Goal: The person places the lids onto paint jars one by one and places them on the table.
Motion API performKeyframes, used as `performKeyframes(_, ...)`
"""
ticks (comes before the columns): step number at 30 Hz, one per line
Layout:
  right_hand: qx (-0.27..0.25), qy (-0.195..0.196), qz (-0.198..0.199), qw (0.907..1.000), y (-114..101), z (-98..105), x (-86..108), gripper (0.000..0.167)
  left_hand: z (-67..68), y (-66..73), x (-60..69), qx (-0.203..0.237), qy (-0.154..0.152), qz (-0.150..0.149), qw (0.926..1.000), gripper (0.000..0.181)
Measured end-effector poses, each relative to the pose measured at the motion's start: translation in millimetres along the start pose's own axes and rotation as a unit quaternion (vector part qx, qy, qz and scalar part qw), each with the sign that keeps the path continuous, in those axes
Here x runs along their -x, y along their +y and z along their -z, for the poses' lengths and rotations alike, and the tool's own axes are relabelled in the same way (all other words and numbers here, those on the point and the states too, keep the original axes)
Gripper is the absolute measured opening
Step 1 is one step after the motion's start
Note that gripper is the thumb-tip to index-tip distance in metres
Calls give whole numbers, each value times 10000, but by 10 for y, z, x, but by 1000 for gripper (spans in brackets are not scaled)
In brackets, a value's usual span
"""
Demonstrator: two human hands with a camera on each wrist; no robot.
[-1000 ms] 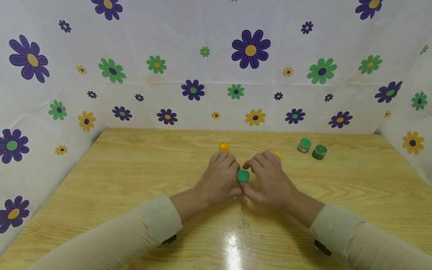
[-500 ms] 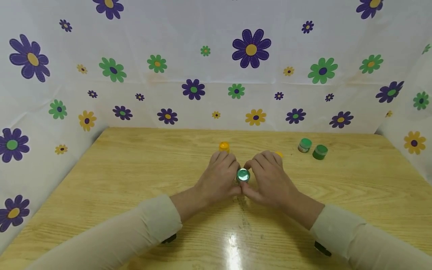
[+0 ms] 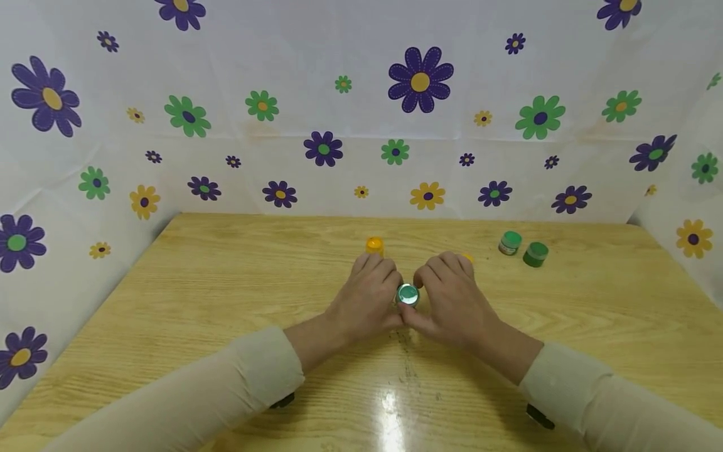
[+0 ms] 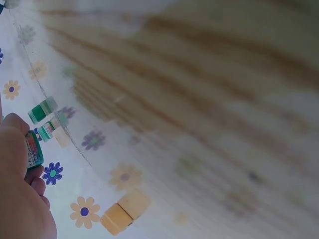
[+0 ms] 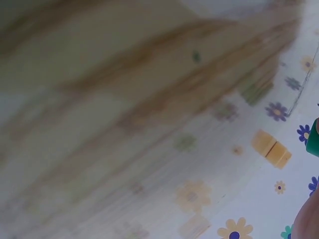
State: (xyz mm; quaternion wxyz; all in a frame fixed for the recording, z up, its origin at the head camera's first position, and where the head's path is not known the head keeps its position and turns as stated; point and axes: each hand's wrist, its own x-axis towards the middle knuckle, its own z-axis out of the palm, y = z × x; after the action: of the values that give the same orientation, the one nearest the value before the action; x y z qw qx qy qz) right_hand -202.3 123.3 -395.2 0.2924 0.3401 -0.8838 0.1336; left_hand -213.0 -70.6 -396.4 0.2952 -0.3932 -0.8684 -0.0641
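Left grip (image 3: 367, 298) and right grip (image 3: 452, 301) both clamped on 1 teal-topped jar (image 3: 408, 294), centre of frame. Looks mid-job: jar not released; opened or not, can't tell. 2 green jars (image 3: 510, 243) (image 3: 535, 254), upper right, unheld.

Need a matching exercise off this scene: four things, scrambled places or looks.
1. Held jar
2. Dark green jar
3. Backdrop
4. Table

A. Wood-grained
B. Between left hand and right hand
C. Flower-patterned
D. Farthest right of the jars in the head view

Pairs: 1-B, 2-D, 3-C, 4-A
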Motion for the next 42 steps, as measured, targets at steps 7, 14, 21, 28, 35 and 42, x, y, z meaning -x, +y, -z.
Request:
performKeyframes(7, 215, -152, -2, 9997, 1, 22, 5, 40, -8, 19, -13, -123, 40, -194, 9997, 40)
performKeyframes(14, 68, -585, -430, 9973, -16, 44, -1, 45, -3, 7, -3, -86, -150, -58, 9998, 46)
performKeyframes(21, -448, -206, 133, 9987, -5, 12, -4, 33, 2, -12, 0, 141, -259, 105, 9995, 50)
performKeyframes(28, -300, -25, 424, 9986, 22, -4, 5, 30, -4, -7, -12, 222, -207, 83, 9995, 40)
performKeyframes(35, -203, -63, 389, 9990, 15, 3, 3, 28, 0, -10, -13, 239, -148, 77, 9996, 41)
performKeyframes(42, -131, -108, 280, 9995, 6, 3, 14, 28, -4, -1, 0, 208, -165, 59, 9996, 45)
